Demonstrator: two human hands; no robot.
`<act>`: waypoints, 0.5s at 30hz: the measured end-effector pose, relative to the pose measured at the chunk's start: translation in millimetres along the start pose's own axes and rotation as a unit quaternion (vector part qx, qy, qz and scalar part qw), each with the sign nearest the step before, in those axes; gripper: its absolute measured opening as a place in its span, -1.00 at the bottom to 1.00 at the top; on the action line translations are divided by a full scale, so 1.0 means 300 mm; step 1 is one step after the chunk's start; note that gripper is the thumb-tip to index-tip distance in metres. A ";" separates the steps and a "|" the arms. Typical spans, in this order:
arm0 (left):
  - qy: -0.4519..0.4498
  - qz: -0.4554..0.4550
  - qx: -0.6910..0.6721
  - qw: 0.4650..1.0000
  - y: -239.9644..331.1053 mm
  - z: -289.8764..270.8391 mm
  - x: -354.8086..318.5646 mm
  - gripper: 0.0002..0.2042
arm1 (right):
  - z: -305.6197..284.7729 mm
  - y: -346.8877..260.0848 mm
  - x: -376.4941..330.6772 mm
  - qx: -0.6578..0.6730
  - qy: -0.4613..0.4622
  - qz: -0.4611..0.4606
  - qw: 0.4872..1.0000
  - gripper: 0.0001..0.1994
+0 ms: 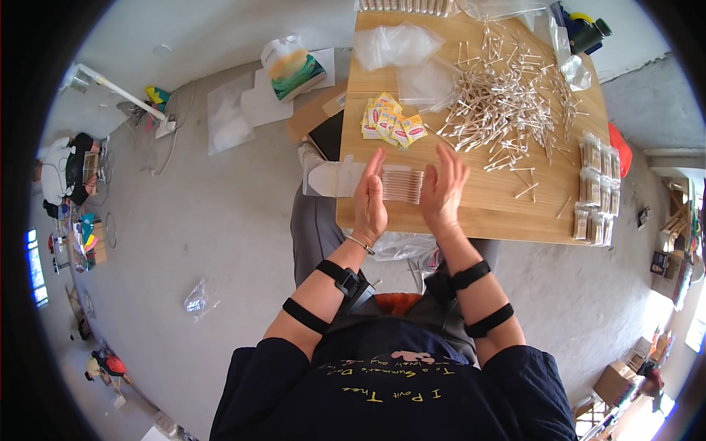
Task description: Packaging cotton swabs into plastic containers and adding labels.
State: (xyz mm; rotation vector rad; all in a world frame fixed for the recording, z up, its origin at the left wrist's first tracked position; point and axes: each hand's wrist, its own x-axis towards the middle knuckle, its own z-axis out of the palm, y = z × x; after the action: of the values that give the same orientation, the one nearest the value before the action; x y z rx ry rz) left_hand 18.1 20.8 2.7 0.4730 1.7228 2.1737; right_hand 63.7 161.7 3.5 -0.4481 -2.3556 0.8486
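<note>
A neat row of cotton swabs (402,186) lies side by side near the table's front edge, between my two hands. At its left end stands my left hand (371,197), fingers stretched out and thumb up. My right hand (444,187) is at the right end of the row, its fingers extended and slightly apart. Neither hand is wrapped round anything; whether the palms touch the swab tips I cannot tell. Left of my left hand, a clear plastic piece with a white rounded end (325,178) juts past the table's left edge, partly hidden by the hand.
A large loose heap of cotton swabs (504,106) covers the table's (500,213) right middle. Yellow-and-white packets (393,121) lie beyond my hands, with clear plastic bags (397,48) farther back. Packed swab bundles (594,187) line the right edge. A cardboard box (318,114) stands left of the table.
</note>
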 end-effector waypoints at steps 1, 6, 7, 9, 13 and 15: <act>0.007 -0.001 -0.005 1.000 -0.005 -0.001 -0.001 -0.28 | -0.010 0.014 0.026 -0.001 0.000 0.000 1.000 -0.52; 0.022 0.005 -0.011 1.000 -0.016 -0.006 0.001 -0.29 | -0.039 0.094 0.139 -0.169 -0.022 0.040 0.985 -0.76; 0.021 0.003 -0.015 1.000 -0.018 -0.007 0.002 -0.30 | -0.041 0.101 0.149 -0.174 -0.026 0.036 0.984 -0.85; 0.022 0.001 -0.018 1.000 -0.017 -0.007 0.004 -0.30 | -0.047 0.110 0.160 -0.183 -0.036 0.021 0.982 -0.86; 0.023 0.014 -0.020 0.999 -0.015 -0.010 0.007 -0.32 | -0.053 0.081 0.133 -0.170 -0.068 -0.022 0.983 -0.91; 0.028 0.021 -0.028 0.999 -0.018 -0.014 0.007 -0.32 | -0.049 0.043 0.109 -0.148 -0.090 -0.035 0.984 -0.92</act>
State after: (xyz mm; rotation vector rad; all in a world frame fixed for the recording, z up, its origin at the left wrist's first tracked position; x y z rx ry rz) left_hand 14.6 19.1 -3.4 0.4428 1.6890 2.2794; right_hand 49.2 193.9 17.8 -0.4191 -2.6624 0.5252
